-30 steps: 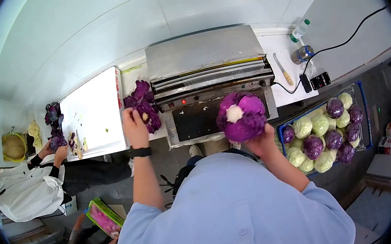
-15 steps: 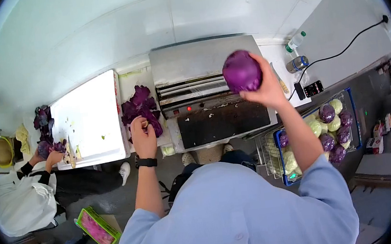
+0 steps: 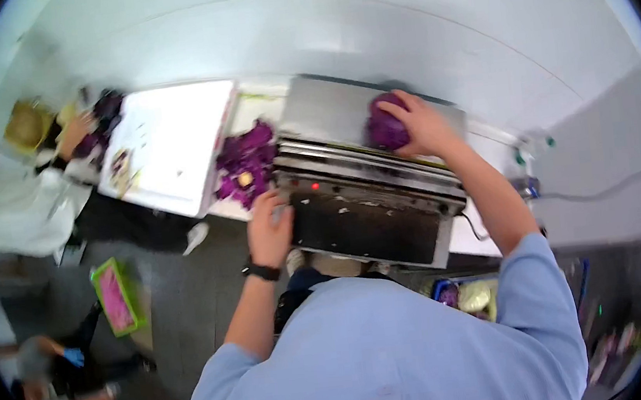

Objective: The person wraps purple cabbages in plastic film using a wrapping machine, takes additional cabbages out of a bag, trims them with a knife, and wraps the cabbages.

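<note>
My right hand [image 3: 423,123] grips a purple cabbage [image 3: 386,126] from its right side, over the flat steel top of a film wrapping machine [image 3: 325,113]. Whether the cabbage rests on the steel cannot be made out. By the machine's left front corner is my left hand [image 3: 269,227], fingers slightly bent, thumb apart, with nothing seen in it. Just beyond it lies a heap of loose purple cabbage leaves [image 3: 253,154] with a pale cut piece [image 3: 245,179] on top. The machine has metal rollers, a red light and a dark front plate [image 3: 362,227].
To the left, a white cutting board [image 3: 170,145] holds scraps; a co-worker [image 3: 20,204] in white stands beyond it. A green crate [image 3: 118,298] and another person are on the floor side. A blue-edged cart [image 3: 471,295] with cabbages is at lower right. Bottles [image 3: 528,186] stand right of the machine.
My right hand has brought the cabbage down and back over the machine's steel top. My left hand has drawn away from the leaves, and a pale piece now shows there. The view has turned.
</note>
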A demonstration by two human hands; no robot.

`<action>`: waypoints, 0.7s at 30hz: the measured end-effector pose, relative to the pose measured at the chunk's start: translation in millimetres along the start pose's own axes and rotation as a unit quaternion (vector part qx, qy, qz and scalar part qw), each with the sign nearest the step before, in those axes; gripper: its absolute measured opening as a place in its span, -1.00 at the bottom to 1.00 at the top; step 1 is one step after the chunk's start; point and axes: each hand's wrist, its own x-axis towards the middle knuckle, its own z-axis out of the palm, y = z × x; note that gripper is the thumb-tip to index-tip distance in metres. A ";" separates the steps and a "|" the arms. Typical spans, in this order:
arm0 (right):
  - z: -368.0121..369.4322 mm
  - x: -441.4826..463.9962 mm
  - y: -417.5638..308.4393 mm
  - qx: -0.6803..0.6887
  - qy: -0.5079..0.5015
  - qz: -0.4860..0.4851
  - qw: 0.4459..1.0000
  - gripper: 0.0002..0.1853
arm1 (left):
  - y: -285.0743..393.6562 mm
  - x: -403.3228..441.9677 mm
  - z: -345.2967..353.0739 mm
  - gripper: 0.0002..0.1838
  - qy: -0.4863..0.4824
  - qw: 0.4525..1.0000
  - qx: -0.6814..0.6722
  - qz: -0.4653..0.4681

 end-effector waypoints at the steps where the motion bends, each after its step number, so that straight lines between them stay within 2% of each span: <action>1: 7.3 3.5 -3.9 0.049 0.004 -0.025 0.998 0.15 | 32.4 -8.1 -5.4 -0.76 -0.023 0.999 0.009 -0.038; 3: -0.9 -2.9 7.7 0.097 0.009 -0.069 0.993 0.19 | 47.6 -6.3 25.0 -0.76 -0.014 1.000 -0.006 0.013; 4: 12.0 -5.1 29.7 0.126 0.042 -0.087 0.987 0.19 | 64.2 3.9 34.3 -0.79 -0.034 0.999 -0.016 0.008; 5: 18.9 -11.7 49.6 0.151 0.072 -0.087 0.982 0.18 | 70.4 12.8 51.1 -0.80 -0.046 0.998 -0.028 0.042; 6: 23.1 5.6 55.8 0.143 0.091 -0.070 0.983 0.21 | 83.0 28.2 46.0 -0.80 -0.021 0.998 -0.030 0.050; 8: 22.1 1.7 58.9 0.205 0.092 -0.017 0.974 0.14 | 96.5 46.7 50.8 -0.76 -0.060 0.996 -0.044 0.050; 10: 25.8 0.0 54.4 0.244 0.066 -0.016 0.967 0.10 | 103.4 56.9 55.3 -0.74 -0.094 0.993 -0.056 0.046; 13: 16.5 7.8 37.7 0.212 0.038 0.033 0.976 0.09 | 97.7 88.7 58.9 -0.72 -0.127 0.985 -0.081 0.080; 17: 17.0 3.3 28.7 0.188 0.099 0.006 0.977 0.11 | 91.4 133.7 68.9 -0.67 -0.187 0.964 -0.109 0.151; 18: 7.1 0.5 16.1 0.180 0.077 0.029 0.980 0.14 | 85.5 142.6 72.2 -0.63 -0.222 0.955 -0.137 0.141; 19: 5.3 -3.2 17.7 0.232 0.044 0.069 0.969 0.20 | 80.1 150.1 79.2 -0.59 -0.235 0.953 -0.130 0.143; 20: 7.0 -9.1 23.6 0.245 0.038 0.097 0.964 0.24 | 86.0 157.6 78.6 -0.57 -0.311 0.933 -0.177 0.029; 21: 3.8 -13.0 23.1 0.276 0.075 0.102 0.953 0.25 | 85.3 170.1 82.5 -0.56 -0.320 0.938 -0.128 0.031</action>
